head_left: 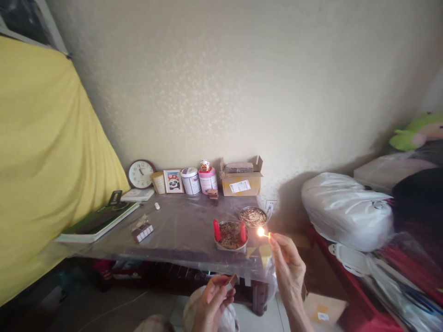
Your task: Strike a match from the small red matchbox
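Observation:
Pinched in the fingers of my right hand (288,263) is a thin match (266,235), its tip burning with a bright flame (260,231) that points left. My left hand (213,297) is lower, in front of the table edge, gripping a small matchbox (231,282). Left of the flame stands a round tin (231,248) filled with brown grainy material. Two red candles rise from it, a left candle (217,229) and a right candle (243,233). The flame is apart from both candles. Behind it sits a bowl (253,216) of many loose matchsticks.
A plastic-covered table (187,226) holds a pack of matchboxes (142,230), a book (100,221), a clock (141,174), a picture frame (173,180), canisters (190,181) and an open cardboard box (241,184). White plastic bags (346,207) lie at the right; a yellow curtain (51,161) hangs left.

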Available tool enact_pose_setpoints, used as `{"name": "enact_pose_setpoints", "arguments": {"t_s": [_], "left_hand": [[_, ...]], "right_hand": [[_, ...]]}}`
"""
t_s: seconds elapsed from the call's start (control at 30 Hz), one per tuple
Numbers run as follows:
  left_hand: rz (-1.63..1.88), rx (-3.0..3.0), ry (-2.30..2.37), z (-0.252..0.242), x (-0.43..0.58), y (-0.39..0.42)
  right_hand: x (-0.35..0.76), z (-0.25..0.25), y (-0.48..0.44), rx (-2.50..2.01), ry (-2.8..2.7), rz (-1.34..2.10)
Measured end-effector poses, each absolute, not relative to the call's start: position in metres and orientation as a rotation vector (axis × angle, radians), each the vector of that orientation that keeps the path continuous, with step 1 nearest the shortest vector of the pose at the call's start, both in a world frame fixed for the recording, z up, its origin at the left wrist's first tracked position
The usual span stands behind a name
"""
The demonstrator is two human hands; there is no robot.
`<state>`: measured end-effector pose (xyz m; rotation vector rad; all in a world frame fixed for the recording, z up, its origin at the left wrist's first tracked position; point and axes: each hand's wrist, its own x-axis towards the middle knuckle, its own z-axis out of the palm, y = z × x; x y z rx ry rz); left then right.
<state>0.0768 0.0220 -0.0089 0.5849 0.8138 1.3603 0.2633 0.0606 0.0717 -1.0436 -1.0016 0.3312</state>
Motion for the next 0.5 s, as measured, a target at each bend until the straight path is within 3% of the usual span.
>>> {"name": "enact_pose_setpoints", "arguments": {"t_s": [0.5], "left_hand": [[1.256,0.390,0.795,-0.045,0.081,0.023]], "right_hand": [[0.257,0.068,0.073,-0.966,-0.986,0.350]]}}
